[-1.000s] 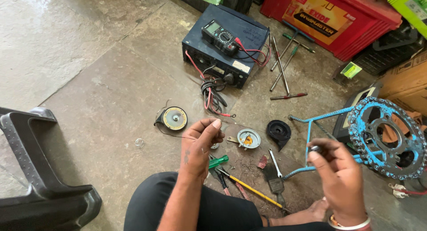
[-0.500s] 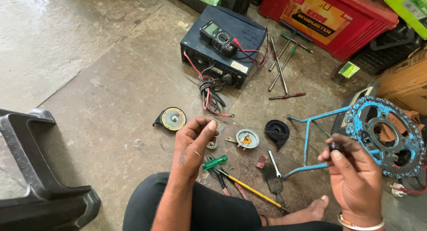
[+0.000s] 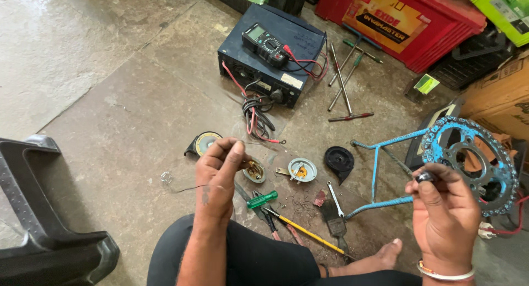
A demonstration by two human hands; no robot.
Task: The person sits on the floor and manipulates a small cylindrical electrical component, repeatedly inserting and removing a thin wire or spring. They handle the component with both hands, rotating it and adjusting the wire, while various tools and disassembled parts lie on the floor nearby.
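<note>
Both hands sit a bit further apart vs half a sec ago: left hand has shifted left and up slightly, right hand has drifted toward the right edge, lower right of frame.

Left hand, centre-lower frame, fingers pinched together on a thin wire that trails off to the left toward a small wire coil on the floor. Right hand is pinched on a small dark ring held btwn thumb and fingertips, just in front of the blue chain sprocket at right.

Just past the left fingertips, a small round brass part lies on the floor; beside it to the right a round metal disc, then a black round cap. Another round piece w/ yellowish face sits upper left of the left hand. Below the hand: green-handled screwdriver, pliers, yellow-handled screwdriver, small spanner.

Upper centre: dark blue box unit w/ multimeter on top, red and black leads spilling down in front. T-handle tools to its right, red battery case top right. Black plastic stool lower left. Blue metal frame btwn cap and sprocket.
</note>
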